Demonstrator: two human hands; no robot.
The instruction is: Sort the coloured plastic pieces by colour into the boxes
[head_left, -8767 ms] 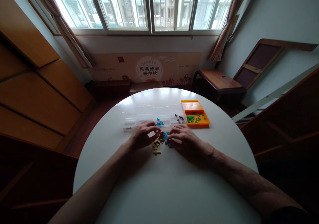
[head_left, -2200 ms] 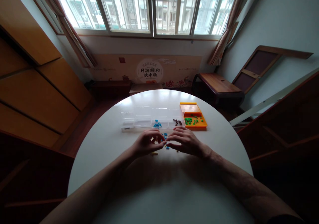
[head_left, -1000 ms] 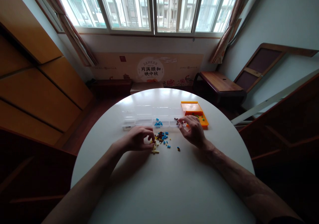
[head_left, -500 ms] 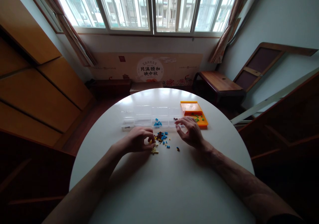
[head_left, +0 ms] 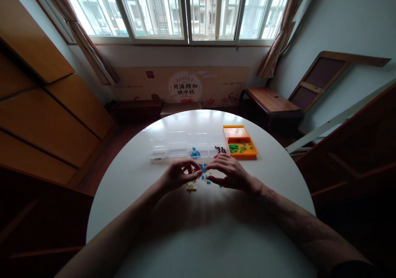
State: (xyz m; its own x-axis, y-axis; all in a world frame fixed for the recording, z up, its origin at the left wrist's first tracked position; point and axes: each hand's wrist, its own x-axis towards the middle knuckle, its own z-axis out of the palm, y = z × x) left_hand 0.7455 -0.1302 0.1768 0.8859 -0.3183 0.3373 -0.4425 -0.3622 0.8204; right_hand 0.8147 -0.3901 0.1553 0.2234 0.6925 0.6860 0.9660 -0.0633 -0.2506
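My left hand (head_left: 180,174) is over the pile of small building bricks, its thumb and index finger pinched together; whatever they hold is too small to make out. Facing it from the right, my right hand (head_left: 230,172) has its thumb and fingers apart, with no brick visible in them. Blue bricks (head_left: 203,168) lie between the two hands, and part of the pile is hidden by the fingers. Pale yellow bricks (head_left: 191,187) lie just below my left hand. Behind the hands, a clear compartment box (head_left: 177,151) holds blue bricks (head_left: 194,153) and dark brown bricks (head_left: 220,149) in separate compartments.
An orange tray (head_left: 252,156) with green bricks (head_left: 234,148) stands at the right end of the clear box. All of this rests on a round white table (head_left: 198,236). Beyond the table are a wooden stool (head_left: 269,98) by the wall and a window.
My right hand has moved left and nearer, away from the brown bricks' compartment to the pile. My left hand has shifted slightly right and up, its fingertips now close to the right hand's.
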